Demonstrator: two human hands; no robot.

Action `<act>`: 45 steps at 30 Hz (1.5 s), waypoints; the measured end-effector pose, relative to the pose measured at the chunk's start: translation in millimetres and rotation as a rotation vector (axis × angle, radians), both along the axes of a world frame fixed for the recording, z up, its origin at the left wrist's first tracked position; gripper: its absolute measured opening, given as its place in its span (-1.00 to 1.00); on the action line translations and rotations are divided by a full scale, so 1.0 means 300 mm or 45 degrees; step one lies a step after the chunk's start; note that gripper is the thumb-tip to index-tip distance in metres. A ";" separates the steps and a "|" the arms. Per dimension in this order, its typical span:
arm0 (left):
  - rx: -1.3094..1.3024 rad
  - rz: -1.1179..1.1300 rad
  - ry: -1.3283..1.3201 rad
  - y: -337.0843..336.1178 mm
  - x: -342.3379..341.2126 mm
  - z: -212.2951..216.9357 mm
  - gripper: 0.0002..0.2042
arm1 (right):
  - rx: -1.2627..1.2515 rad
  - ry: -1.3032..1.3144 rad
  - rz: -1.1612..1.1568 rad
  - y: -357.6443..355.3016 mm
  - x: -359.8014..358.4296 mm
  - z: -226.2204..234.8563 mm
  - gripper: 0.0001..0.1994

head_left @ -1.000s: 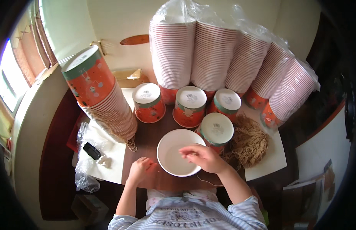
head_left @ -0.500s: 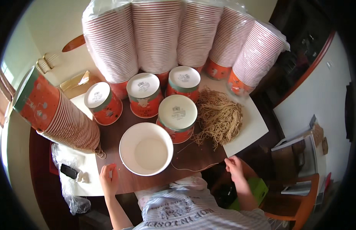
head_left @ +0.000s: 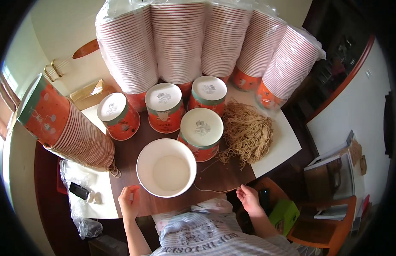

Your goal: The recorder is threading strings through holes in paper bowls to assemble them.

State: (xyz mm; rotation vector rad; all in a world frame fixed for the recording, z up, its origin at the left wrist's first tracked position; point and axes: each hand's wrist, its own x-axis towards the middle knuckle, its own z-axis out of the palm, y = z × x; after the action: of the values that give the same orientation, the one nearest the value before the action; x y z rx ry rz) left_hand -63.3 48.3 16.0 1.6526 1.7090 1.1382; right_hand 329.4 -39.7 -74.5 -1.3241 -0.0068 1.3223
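A white-lined paper bucket (head_left: 172, 173) stands mouth up at the middle of the dark table. A thin tan string (head_left: 215, 191) runs from the bucket's right side. My right hand (head_left: 250, 199) pinches the string's end, off the table's front right. Close to the bucket's lower left edge is my left hand (head_left: 129, 201), its fingers curled together; whatever they hold is too small to make out. Behind the bucket, an upside-down orange bucket with a green band (head_left: 202, 128) almost touches it. A tangled heap of tan strings (head_left: 248, 134) lies to the right.
More upturned buckets (head_left: 164, 106) stand behind. Tall plastic-wrapped stacks of buckets (head_left: 179, 47) line the back. A leaning nested stack (head_left: 80, 136) with strings rises at left, near a black phone-like object (head_left: 79, 190) and clear plastic wrap (head_left: 88, 227). A wooden chair (head_left: 321, 228) is at right.
My right hand has moved left and slightly down with the string's end, and the string sags more. My left hand stays beside the bucket. The whole view has shifted slightly.
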 end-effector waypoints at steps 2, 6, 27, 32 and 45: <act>0.022 -0.005 -0.089 -0.012 -0.006 -0.001 -0.88 | -0.033 -0.004 0.003 -0.011 -0.010 0.021 -0.91; 0.077 -0.057 -0.058 0.010 0.009 -0.002 -0.86 | -0.046 -0.026 -0.051 -0.026 0.008 -0.005 -0.91; -0.008 -0.111 -0.298 0.000 0.014 -0.051 -0.87 | 0.112 -0.261 -0.110 0.031 -0.078 0.086 -0.92; -0.057 -0.146 -0.633 0.035 0.036 -0.045 -0.86 | 0.792 -0.926 0.219 0.181 -0.117 0.330 -0.92; -0.056 -0.094 -0.889 0.057 0.095 -0.001 -0.75 | 1.434 -1.871 1.502 0.625 -0.698 0.475 -0.92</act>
State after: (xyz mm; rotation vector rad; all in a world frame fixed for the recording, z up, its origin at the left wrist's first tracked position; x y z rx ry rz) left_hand -34.9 65.6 15.6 1.0849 1.1982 1.4101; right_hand 120.2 147.9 68.1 -0.8849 -2.4070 0.5483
